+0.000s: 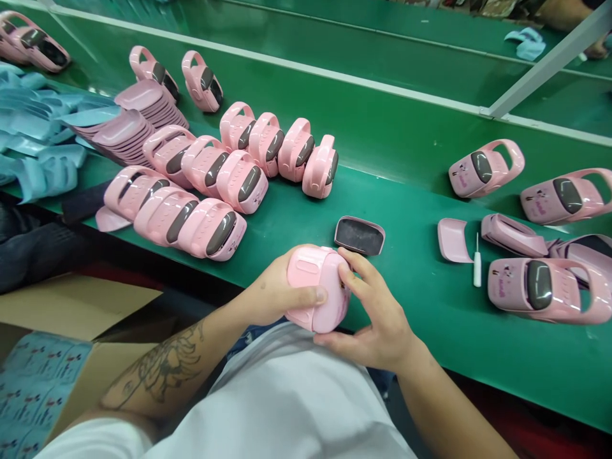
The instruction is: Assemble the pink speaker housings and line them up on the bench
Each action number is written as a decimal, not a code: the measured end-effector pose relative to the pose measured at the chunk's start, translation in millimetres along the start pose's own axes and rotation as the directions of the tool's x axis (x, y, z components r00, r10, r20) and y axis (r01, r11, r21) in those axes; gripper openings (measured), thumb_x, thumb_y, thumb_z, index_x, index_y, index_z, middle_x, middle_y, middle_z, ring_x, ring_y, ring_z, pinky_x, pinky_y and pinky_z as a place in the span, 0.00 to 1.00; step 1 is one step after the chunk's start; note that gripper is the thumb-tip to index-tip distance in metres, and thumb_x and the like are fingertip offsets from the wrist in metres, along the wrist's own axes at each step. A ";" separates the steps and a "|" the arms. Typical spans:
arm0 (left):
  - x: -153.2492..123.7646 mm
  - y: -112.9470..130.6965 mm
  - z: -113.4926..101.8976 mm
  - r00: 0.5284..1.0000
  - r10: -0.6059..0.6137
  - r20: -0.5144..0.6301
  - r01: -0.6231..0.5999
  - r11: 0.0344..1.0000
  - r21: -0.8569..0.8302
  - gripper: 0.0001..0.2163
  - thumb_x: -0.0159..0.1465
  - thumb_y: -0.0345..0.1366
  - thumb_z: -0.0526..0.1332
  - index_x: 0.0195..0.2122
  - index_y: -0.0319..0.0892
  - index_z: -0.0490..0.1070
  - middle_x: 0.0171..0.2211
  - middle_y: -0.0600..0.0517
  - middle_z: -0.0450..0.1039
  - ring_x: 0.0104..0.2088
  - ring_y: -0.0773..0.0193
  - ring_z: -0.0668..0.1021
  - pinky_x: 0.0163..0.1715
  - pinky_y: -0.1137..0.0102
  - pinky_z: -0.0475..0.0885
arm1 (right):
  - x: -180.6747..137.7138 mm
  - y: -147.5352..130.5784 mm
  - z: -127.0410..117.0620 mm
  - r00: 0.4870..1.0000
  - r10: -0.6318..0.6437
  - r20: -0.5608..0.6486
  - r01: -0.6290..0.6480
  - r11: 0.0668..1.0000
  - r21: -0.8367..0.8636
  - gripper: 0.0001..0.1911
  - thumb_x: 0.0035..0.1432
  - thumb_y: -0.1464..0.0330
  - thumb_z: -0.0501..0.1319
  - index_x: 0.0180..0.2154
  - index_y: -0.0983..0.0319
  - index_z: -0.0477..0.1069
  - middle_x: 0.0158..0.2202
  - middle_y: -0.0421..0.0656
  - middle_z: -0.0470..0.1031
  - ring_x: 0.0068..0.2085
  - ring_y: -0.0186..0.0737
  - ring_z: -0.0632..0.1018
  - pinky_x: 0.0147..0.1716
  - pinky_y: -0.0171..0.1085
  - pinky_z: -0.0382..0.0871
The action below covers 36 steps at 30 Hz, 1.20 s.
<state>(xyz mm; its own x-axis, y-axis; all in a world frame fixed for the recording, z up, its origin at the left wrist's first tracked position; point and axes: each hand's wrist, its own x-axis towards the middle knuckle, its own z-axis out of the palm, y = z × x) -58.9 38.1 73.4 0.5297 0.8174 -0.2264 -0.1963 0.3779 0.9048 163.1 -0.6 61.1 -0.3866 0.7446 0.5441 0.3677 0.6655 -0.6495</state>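
Observation:
Close to my body I hold a rounded pink plastic casing (325, 296) in both hands. My left hand (275, 290) wraps round its left side, with the thumb lying across the front. My right hand (380, 312) grips the right side, fingertips at the upper edge and thumb at the bottom. Part of a small printed picture shows beside my right fingers. Just beyond the casing, a shallow pink tray-like part (359, 236) with a dark inside lies on the green bench (406, 280).
Several pink handled units (210, 229) with dark windows stand in rows at left, near stacked pink panels (148, 105) and blue plastic parts (43, 127). At right are a white-handled screwdriver (477, 268), a curved pink panel (453, 240) and more units (545, 290). An open carton (90, 306) stands below left.

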 end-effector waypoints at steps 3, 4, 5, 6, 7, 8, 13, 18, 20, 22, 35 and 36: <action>-1.4 -1.5 -1.1 1.000 -0.013 -0.009 0.013 1.000 0.011 0.36 0.55 0.46 0.79 0.61 0.40 0.69 0.58 0.39 0.77 0.54 0.43 0.81 0.51 0.55 0.79 | 0.3 -2.4 -0.1 1.000 -0.003 0.003 0.003 1.000 0.004 0.55 0.55 0.58 0.79 0.75 0.62 0.56 0.72 0.63 0.64 0.71 0.65 0.70 0.67 0.64 0.70; -1.6 -1.8 -1.3 1.000 -0.014 -0.022 0.015 1.000 0.021 0.36 0.55 0.46 0.79 0.61 0.40 0.69 0.59 0.39 0.78 0.54 0.43 0.81 0.51 0.55 0.79 | 0.1 -3.1 -0.1 1.000 -0.003 0.006 0.003 1.000 0.001 0.55 0.54 0.58 0.79 0.75 0.63 0.56 0.72 0.63 0.64 0.71 0.65 0.70 0.67 0.64 0.71; -1.7 -2.1 -1.2 0.999 -0.018 -0.032 0.019 0.999 0.031 0.36 0.54 0.46 0.79 0.61 0.40 0.70 0.59 0.38 0.78 0.55 0.43 0.81 0.51 0.55 0.79 | -0.2 -3.8 -0.1 1.000 -0.003 0.008 0.003 1.000 -0.001 0.56 0.54 0.59 0.79 0.75 0.63 0.56 0.72 0.63 0.64 0.71 0.66 0.70 0.67 0.63 0.71; -1.7 -2.3 -1.0 0.999 -0.022 -0.040 0.024 0.999 0.036 0.36 0.54 0.46 0.80 0.61 0.40 0.70 0.58 0.39 0.78 0.55 0.43 0.81 0.51 0.55 0.79 | -0.7 -4.2 -0.1 1.000 -0.003 0.009 0.003 1.000 -0.002 0.56 0.54 0.59 0.79 0.75 0.63 0.56 0.72 0.64 0.64 0.71 0.66 0.70 0.67 0.63 0.71; -1.7 -2.4 -0.4 0.999 -0.027 -0.043 0.028 0.999 0.034 0.36 0.54 0.46 0.80 0.60 0.40 0.70 0.58 0.39 0.78 0.55 0.43 0.81 0.51 0.56 0.79 | -1.2 -4.5 -0.2 1.000 -0.001 0.009 0.001 1.000 0.000 0.56 0.54 0.59 0.80 0.75 0.63 0.56 0.72 0.64 0.64 0.71 0.66 0.70 0.67 0.63 0.72; -1.5 -2.5 0.3 0.999 -0.031 -0.043 0.033 0.999 0.027 0.36 0.54 0.47 0.80 0.60 0.40 0.70 0.58 0.39 0.79 0.55 0.43 0.81 0.51 0.56 0.79 | -1.8 -4.6 -0.4 1.000 0.003 0.008 -0.003 1.000 0.004 0.56 0.54 0.59 0.80 0.75 0.63 0.56 0.72 0.64 0.64 0.71 0.66 0.70 0.66 0.63 0.72; 1.1 -2.6 5.6 0.998 -0.021 -0.058 0.025 0.997 0.076 0.33 0.55 0.47 0.79 0.57 0.39 0.73 0.54 0.40 0.81 0.52 0.45 0.82 0.50 0.57 0.78 | -3.6 -4.2 -3.0 0.997 0.056 0.044 -0.057 0.998 0.027 0.55 0.55 0.61 0.79 0.75 0.61 0.55 0.73 0.63 0.62 0.73 0.65 0.67 0.68 0.65 0.69; 4.9 -4.3 9.1 0.998 -0.048 -0.042 0.049 0.999 0.017 0.33 0.56 0.46 0.78 0.59 0.37 0.73 0.52 0.40 0.82 0.50 0.47 0.83 0.48 0.58 0.79 | -4.2 -5.5 -4.2 0.989 0.125 0.077 -0.131 0.988 0.075 0.51 0.58 0.64 0.76 0.75 0.58 0.53 0.73 0.62 0.61 0.75 0.63 0.65 0.69 0.67 0.67; 6.0 -4.7 10.1 0.997 -0.036 -0.063 0.037 0.999 0.013 0.33 0.55 0.46 0.79 0.58 0.37 0.73 0.51 0.41 0.82 0.49 0.48 0.83 0.47 0.59 0.79 | -4.6 -6.4 -4.5 0.987 0.142 0.077 -0.147 0.987 0.061 0.51 0.58 0.64 0.76 0.74 0.57 0.53 0.73 0.62 0.61 0.75 0.64 0.64 0.69 0.68 0.66; 6.5 -5.2 11.2 0.995 -0.024 -0.098 0.026 1.000 0.015 0.33 0.54 0.46 0.79 0.57 0.37 0.73 0.51 0.41 0.82 0.50 0.48 0.82 0.48 0.59 0.79 | -4.9 -7.3 -5.0 0.984 0.160 0.083 -0.164 0.986 0.044 0.51 0.58 0.63 0.77 0.74 0.57 0.53 0.74 0.62 0.60 0.75 0.64 0.64 0.70 0.68 0.65; 11.2 -9.1 19.9 0.998 -0.047 -0.043 0.046 0.999 -0.023 0.30 0.58 0.47 0.76 0.57 0.37 0.75 0.51 0.40 0.81 0.50 0.48 0.82 0.51 0.57 0.77 | -13.5 2.3 -4.2 0.986 0.161 0.051 -0.163 0.986 0.033 0.57 0.53 0.54 0.80 0.75 0.55 0.54 0.74 0.61 0.61 0.75 0.66 0.65 0.69 0.67 0.68; 12.0 -8.2 20.6 0.999 -0.045 -0.006 0.044 0.998 -0.033 0.29 0.58 0.47 0.76 0.56 0.38 0.76 0.50 0.41 0.82 0.49 0.48 0.82 0.49 0.58 0.77 | -14.3 2.6 -5.1 0.985 0.166 0.054 -0.168 0.985 0.029 0.57 0.52 0.54 0.80 0.75 0.54 0.54 0.74 0.60 0.62 0.74 0.66 0.66 0.69 0.67 0.68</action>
<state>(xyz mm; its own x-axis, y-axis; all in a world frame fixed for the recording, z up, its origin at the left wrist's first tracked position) -33.9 35.9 70.6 0.5331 0.8023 -0.2686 -0.1996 0.4277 0.8816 173.9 -9.2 54.3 -0.3653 0.8408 0.3994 0.4030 0.5296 -0.7464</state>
